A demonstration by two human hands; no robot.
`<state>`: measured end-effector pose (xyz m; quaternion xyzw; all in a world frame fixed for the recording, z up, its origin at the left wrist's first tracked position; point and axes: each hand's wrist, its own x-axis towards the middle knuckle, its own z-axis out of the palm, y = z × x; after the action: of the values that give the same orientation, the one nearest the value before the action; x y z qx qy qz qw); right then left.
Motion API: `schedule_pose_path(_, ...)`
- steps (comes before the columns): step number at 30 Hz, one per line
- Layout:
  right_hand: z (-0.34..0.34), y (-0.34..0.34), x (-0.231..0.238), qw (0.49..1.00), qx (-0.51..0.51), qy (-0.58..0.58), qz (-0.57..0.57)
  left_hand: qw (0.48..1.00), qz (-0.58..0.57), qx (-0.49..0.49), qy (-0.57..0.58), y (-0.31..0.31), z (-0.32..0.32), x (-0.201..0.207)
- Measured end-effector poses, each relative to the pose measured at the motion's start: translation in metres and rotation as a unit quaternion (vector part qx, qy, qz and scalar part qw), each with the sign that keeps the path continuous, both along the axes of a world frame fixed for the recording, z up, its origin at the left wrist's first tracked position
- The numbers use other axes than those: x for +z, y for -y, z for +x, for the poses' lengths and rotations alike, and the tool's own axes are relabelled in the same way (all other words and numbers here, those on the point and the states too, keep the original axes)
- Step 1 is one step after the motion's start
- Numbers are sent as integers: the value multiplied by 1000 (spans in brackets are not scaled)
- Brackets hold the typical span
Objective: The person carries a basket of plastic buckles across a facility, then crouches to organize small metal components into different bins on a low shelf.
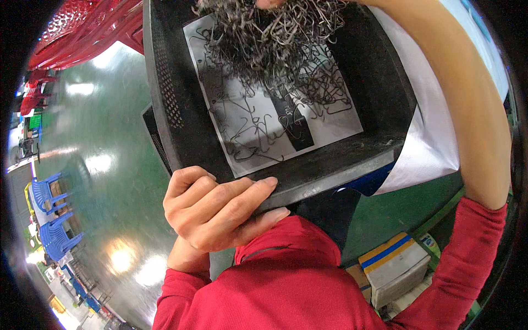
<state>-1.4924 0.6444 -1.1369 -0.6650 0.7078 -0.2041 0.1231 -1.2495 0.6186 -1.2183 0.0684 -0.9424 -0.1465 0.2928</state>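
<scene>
A black plastic crate [162, 93] fills the upper middle of the view, tilted, with a row of small holes in its left wall. My left hand [214, 206] grips its near rim, fingers over the edge and thumb below. Inside lies a white sheet [242, 155] with a dark stripe. Strewn over the sheet are thin, dark, bent wire hooks [256, 129], and a thick tangled heap of the same hooks [275, 33] covers its far part. My right forearm reaches round the crate's right side; only a fingertip of my right hand [269, 3] shows, at the heap.
White sheeting [426, 148] hangs along the crate's right side. A white and yellow box with a blue stripe [393, 264] is at the lower right. Blue plastic chairs [55, 239] stand on the green floor [121, 192] at left, and red chairs [99, 27] at the upper left.
</scene>
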Motion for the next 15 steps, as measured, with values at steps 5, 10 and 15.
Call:
schedule_pose_path(5, -5, -3, 3, 1000, -22, 0, -20, 1000, 0, -5, -5, -1, -2, 2)
schedule_pose_path(10, -4, 6, -4, 999, -17, 16, -41, 1000, -3, 22, 5, 0, 9, -1)
schedule_pose_path(15, -12, 3, 4, 995, -58, 32, -68, 1000, 2, 19, -3, -2, 9, 1)
